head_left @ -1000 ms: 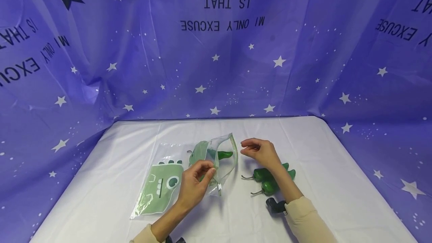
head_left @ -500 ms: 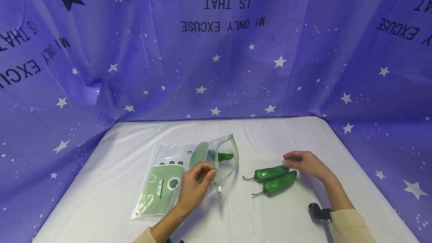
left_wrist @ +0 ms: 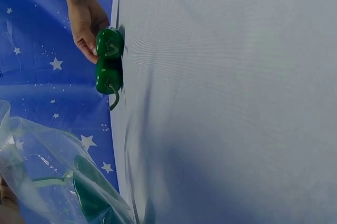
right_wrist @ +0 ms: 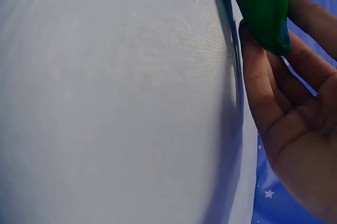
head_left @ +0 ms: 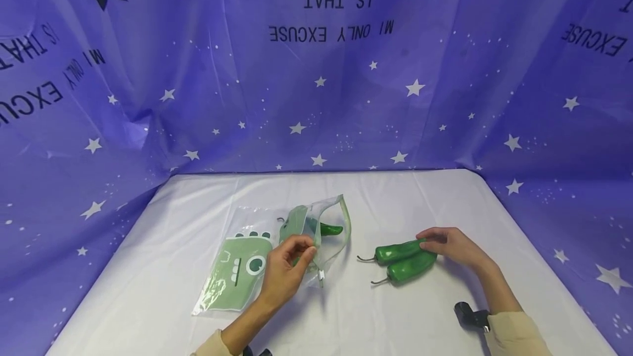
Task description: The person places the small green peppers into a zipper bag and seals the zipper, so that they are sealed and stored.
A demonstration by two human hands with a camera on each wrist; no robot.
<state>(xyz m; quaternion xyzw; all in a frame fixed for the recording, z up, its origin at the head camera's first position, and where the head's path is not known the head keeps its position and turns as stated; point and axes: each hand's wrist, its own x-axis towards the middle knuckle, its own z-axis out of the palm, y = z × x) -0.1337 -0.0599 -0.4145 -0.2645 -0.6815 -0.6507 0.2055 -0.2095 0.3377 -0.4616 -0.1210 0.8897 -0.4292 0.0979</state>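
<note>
My left hand (head_left: 289, 268) pinches the edge of a clear slider bag (head_left: 344, 218), whose mouth gapes to the right. A green pepper (head_left: 331, 229) shows at that mouth, partly behind the plastic. Clear plastic printed with a green one-eyed monster face (head_left: 232, 276) lies flat to the left. Two more shiny green peppers rest side by side on the right, stems pointing left: the farther pepper (head_left: 395, 252) and the nearer pepper (head_left: 407, 269). My right hand (head_left: 455, 245) holds the farther one's tip between thumb and fingers. In the right wrist view, fingers (right_wrist: 310, 21) surround a pepper tip (right_wrist: 266, 16).
A white cloth covers the table (head_left: 366, 323). Behind it hangs a purple curtain (head_left: 316, 109) with stars and lettering. A dark wrist camera (head_left: 472, 317) sits at my right sleeve, low over the cloth.
My right hand has moved from beside the bag's mouth rightward to the peppers' tips, and its thumb and fingers have closed around one tip. The left hand has kept its hold on the bag.
</note>
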